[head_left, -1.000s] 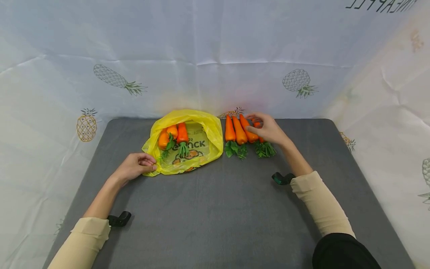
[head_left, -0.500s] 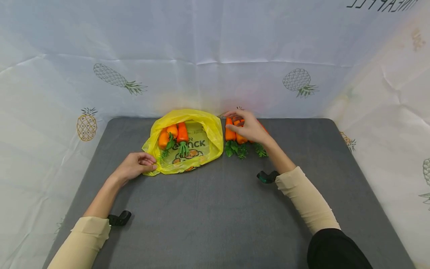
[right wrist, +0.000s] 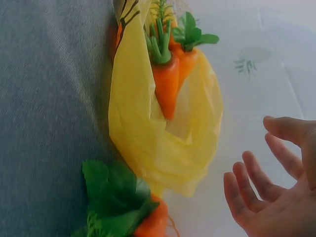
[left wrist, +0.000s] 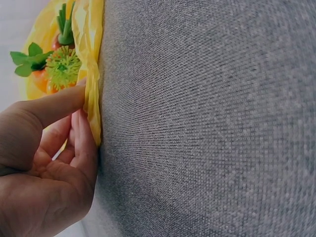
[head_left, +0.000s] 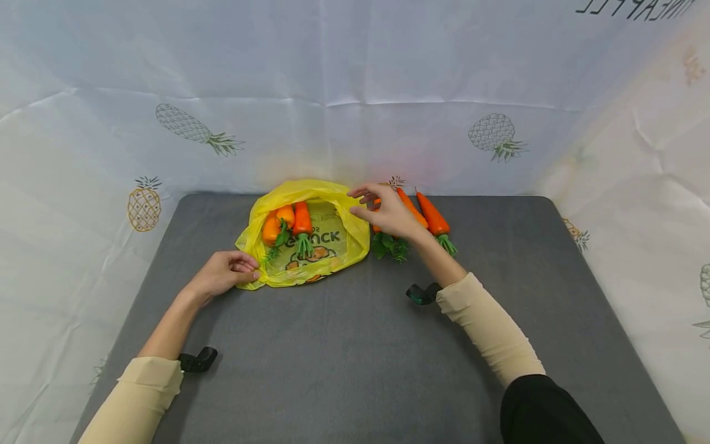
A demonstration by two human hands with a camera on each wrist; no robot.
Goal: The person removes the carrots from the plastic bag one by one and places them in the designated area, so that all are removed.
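A yellow plastic bag [head_left: 357, 243] lies with its mouth spread wide on the grey table. Inside it, at its left, are a carrot [head_left: 302, 217] and other orange carrots with green tops. My left hand [head_left: 218, 274] pinches the bag's near left edge between thumb and fingers. Above the bag's right rim hovers my right hand [head_left: 391, 216], fingers spread and loosely bent, holding nothing in the right wrist view. It partly covers a row of carrots beside the bag; one carrot [head_left: 432, 213] shows at the row's right end, with leafy tops [head_left: 391, 246] below the hand.
The grey tabletop [head_left: 344, 364] stretches between the arms toward the front. A pale curtain [head_left: 355, 142] printed with pineapples hangs behind the table's far edge. Black wrist cameras [head_left: 198, 360] sit at both cuffs.
My right hand has moved left across the carrots, from the row's right end to the bag's right rim, uncovering the rightmost carrots. The left hand keeps its hold on the bag.
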